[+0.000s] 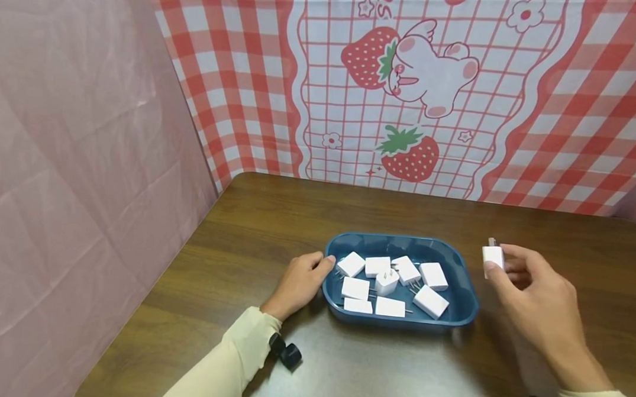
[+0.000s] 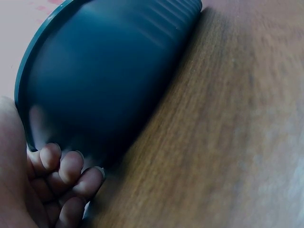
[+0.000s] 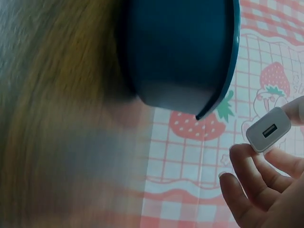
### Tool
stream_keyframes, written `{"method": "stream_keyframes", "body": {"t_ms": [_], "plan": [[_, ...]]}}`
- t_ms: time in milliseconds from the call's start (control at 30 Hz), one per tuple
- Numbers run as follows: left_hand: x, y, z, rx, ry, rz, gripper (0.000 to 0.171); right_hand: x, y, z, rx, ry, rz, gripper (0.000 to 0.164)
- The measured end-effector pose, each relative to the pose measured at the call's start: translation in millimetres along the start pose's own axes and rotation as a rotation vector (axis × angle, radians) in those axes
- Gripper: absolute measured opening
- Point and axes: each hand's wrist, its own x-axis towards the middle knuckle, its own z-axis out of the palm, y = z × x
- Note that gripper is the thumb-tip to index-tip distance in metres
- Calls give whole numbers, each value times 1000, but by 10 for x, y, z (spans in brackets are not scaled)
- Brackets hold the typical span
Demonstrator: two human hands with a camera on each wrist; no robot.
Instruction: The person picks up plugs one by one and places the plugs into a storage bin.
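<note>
A dark blue oval-cornered basin (image 1: 398,322) stands on the wooden table with several white USB charger plugs (image 1: 432,302) lying loose in it. At its left end my left hand (image 1: 299,280) grips the rim, thumb on top; in the left wrist view its fingers (image 2: 71,164) curl against the outer wall. To the right of the basin, my right hand (image 1: 548,297) pinches one white charger plug (image 1: 493,257) between thumb and fingers, metal prongs pointing up and away. The right wrist view shows the USB port on this charger's (image 3: 269,129) end face.
The brown wooden table (image 1: 264,220) extends around the basin. Behind its far edge hangs a red-and-white checked cloth (image 1: 248,83) printed with strawberries. A pale pink cloth (image 1: 80,152) hangs along the left side.
</note>
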Motion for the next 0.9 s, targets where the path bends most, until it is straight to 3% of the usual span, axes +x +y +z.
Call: {"method": "stream_keyframes", "body": {"t_ms": [300, 533, 900], "plan": [[6, 21, 4, -4, -11, -6, 44, -30, -147, 65, 31, -14, -60, 51], [9, 19, 5, -11, -8, 0, 44, -22, -235, 135, 46, -14, -155, 52], [4, 1, -3, 5, 1, -3, 44, 77, -377, 283, 41, -103, -229, 53]]}}
